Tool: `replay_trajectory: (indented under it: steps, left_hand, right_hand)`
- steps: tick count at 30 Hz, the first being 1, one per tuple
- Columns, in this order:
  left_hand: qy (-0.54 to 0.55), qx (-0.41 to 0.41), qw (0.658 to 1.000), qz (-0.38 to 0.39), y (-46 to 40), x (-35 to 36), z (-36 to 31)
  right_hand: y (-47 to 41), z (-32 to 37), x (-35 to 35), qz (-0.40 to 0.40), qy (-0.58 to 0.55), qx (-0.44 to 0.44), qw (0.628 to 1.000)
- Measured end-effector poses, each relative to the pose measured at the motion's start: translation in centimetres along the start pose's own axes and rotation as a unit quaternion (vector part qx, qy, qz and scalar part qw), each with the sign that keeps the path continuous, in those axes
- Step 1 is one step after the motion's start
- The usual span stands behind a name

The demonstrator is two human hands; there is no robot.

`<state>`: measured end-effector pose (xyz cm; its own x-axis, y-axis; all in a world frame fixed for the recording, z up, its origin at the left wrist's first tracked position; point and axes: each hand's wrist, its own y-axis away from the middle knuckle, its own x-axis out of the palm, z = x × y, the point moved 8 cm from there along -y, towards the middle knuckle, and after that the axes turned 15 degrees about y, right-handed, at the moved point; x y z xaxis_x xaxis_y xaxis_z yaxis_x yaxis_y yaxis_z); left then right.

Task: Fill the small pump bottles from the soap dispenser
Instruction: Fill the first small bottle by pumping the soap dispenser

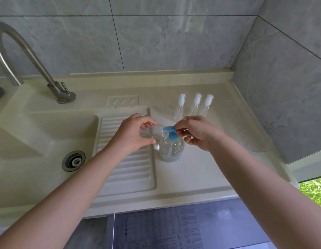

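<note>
Left hand [136,133]: grips small clear bottle [152,132] at blue pump [169,130].
Right hand [195,132]: pinches pump head.
Soap dispenser [171,150]: upright on counter [201,168].

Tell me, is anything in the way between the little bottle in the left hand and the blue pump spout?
Nothing visible. The left hand holds the small bottle with its mouth right at the blue spout, which the right hand pinches.
</note>
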<state>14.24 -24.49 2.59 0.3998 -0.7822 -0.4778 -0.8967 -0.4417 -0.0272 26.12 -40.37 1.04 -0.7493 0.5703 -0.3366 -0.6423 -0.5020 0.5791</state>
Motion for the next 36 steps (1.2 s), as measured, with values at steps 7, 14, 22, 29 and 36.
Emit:
replay_trajectory:
  steps: [7,14,22,29,36]
  left_hand:
    - [0.002,0.002,1.0,0.003,0.0,0.3,0.1]
    - [0.006,-0.001,1.0,0.002,0.0,-0.1,-0.1]
    - [-0.001,-0.005,1.0,0.004,0.0,0.1,-0.3]
    - [-0.013,-0.012,1.0,0.002,0.0,0.0,-0.7]
    - [-0.02,-0.014,1.0,0.006,0.1,0.1,-0.7]
  right_hand:
    - [-0.1,-0.2,0.0,-0.01,0.034,-0.012,0.999]
    - [0.1,0.3,-0.3,-0.003,0.038,-0.02,0.999]
    - [0.5,0.1,0.0,-0.001,0.043,-0.009,0.999]
    - [0.8,1.1,-0.5,0.004,0.089,-0.033,0.995]
    - [0.6,0.2,0.1,0.013,0.059,-0.016,0.998]
